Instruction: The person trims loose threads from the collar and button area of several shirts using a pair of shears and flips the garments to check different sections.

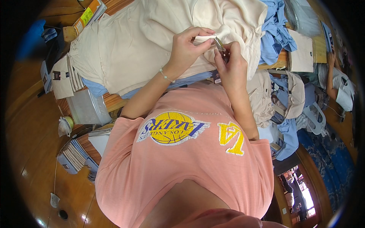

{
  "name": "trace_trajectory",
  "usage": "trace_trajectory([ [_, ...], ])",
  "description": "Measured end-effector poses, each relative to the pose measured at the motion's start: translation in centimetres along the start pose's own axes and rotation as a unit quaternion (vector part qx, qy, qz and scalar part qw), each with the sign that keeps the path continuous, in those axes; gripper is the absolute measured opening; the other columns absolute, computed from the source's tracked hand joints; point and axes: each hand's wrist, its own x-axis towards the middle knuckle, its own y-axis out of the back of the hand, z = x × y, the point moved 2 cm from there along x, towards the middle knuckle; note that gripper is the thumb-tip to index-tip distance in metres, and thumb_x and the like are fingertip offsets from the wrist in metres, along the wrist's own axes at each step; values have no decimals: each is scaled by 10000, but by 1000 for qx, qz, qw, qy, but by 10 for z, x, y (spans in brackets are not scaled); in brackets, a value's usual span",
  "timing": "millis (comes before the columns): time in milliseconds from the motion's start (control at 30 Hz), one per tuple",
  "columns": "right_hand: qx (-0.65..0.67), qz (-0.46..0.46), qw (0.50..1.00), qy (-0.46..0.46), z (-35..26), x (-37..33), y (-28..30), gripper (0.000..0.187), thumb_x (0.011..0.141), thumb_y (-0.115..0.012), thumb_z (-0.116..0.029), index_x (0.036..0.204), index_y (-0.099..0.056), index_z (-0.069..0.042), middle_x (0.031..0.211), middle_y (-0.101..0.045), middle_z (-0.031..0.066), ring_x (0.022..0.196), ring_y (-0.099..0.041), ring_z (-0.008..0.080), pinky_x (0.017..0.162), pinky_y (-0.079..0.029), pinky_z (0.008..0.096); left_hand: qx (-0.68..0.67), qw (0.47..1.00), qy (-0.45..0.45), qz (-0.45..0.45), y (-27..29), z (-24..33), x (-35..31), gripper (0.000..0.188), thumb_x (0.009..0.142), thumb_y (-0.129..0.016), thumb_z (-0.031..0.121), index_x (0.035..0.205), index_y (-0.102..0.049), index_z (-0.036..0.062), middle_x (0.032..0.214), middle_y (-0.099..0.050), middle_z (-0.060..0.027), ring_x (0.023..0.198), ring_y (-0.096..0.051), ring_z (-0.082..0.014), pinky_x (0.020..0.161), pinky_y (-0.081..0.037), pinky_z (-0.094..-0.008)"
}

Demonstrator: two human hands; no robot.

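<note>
Orange-and-yellow flat box lying at the worktop's upper left edge. Clear plastic bag sitting below it near the edge. Small dark hangtag hanging off the folded beige stack at left.

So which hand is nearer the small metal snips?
Right. The right hand holds the small metal snips in its fingers; the left hand pinches the cream garment fold just beside the tip.

From where I'm watching: clear plastic box at the table edge, light blue garments heaped on the right, folded beige pieces stacked left, blue patterned rug on the wooden floor.
</note>
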Motion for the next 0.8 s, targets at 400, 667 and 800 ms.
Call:
trace_trajectory([
  [400,-16,8,1000,24,5,-2,-2,219,792,-614,-55,880,-415,-27,718,-601,189,652,-609,363,534,-471,404,-5,1000,-5,-7,-1,-4,-2,111,773,-585,-65,879,-602,-39,1008,-647,-117,896,-614,-128,791,-509,-236],
  [667,9,-2,1000,-3,0,-2,0,224,793,-624,-67,877,-422,-24,709,-600,181,634,-615,342,528,-478,383,6,1000,-8,-6,0,-3,-3,112,772,-587,-66,880,-602,-42,1008,-647,-118,885,-612,-126,783,-506,-233],
  [800,9,-3,1000,3,3,-2,-1,220,794,-622,-63,878,-422,-26,706,-598,177,634,-612,342,526,-473,379,4,1000,-4,-7,0,-2,-4,110,770,-585,-66,876,-602,-41,1006,-648,-116,888,-611,-124,783,-504,-233],
])
